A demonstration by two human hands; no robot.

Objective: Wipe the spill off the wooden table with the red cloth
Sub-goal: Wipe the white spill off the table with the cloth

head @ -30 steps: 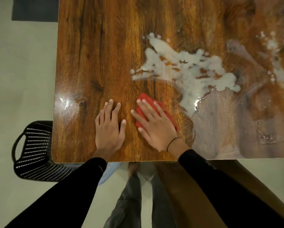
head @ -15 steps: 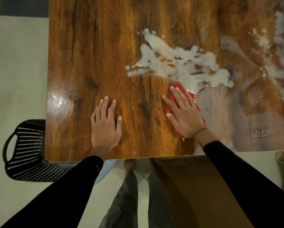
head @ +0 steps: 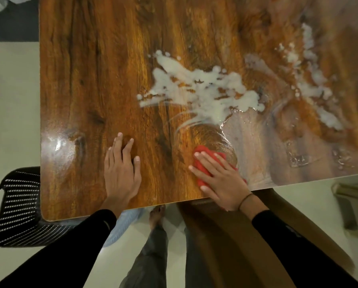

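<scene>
Where floor meets the table's left corner: black slatted basket (head: pixel 14 206), w/ carry handle, partly tucked under the edge.
Wooden table (head: pixel 95 75): glossy, dark grain, fills most of view.
Left hand (head: pixel 121 173): palm down, flat on bare wood near front edge; fingers straight & close together, holding nothing. Black sleeve to wrist.
Bare foot (head: pixel 157 215) & grey trouser legs: on pale floor below table edge, between the two arms.
White spill (head: pixel 199 90): main splash at table centre, beyond both hands; thin smeared arcs trail from it toward the cloth.
Red cloth (head: pixel 205 154): bunched on the table by front edge, under the right hand, apart from main splash.
Right hand (head: pixel 221 181): pressed flat on cloth; fingers straight, slightly spread; thin dark band at wrist, black sleeve.
Wet film: right of cloth, dull sheen across wood.
Second white patch (head: pixel 313 80): far right, streaky, well apart from cloth.
</scene>
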